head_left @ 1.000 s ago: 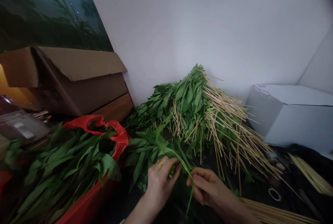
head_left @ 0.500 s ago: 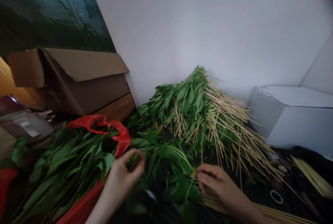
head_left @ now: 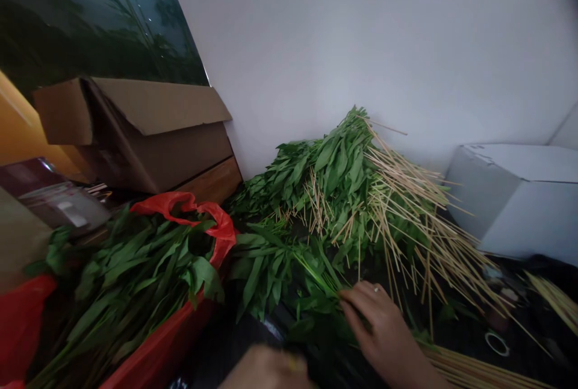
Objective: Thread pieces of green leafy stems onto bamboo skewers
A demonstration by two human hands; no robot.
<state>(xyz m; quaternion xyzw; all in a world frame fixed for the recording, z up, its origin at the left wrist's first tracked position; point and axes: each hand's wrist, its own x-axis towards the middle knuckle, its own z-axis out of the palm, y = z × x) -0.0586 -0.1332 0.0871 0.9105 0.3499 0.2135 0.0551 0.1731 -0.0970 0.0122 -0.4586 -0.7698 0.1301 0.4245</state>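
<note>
Left hand [head_left: 266,372] dropped to bottom edge, blurred, grip can't tell; right hand [head_left: 388,332] pinching leafy stems [head_left: 311,268] near front edge of surface [head_left: 460,323], just before skewer-strewn greens pile [head_left: 343,178]. Pinching low on stems works best.

A plain back-room work corner: white wall [head_left: 361,34], cardboard box [head_left: 153,136], red plastic bag [head_left: 189,208], heaped leafy greens [head_left: 325,178] and bamboo skewers [head_left: 419,226].

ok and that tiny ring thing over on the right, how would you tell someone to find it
Find the white box in the right corner against the wall. Below it, on the dark surface, just right of the fan of thin wooden skewers, lies a small pale ring. It is the one round hoop among the straight sticks.
</note>
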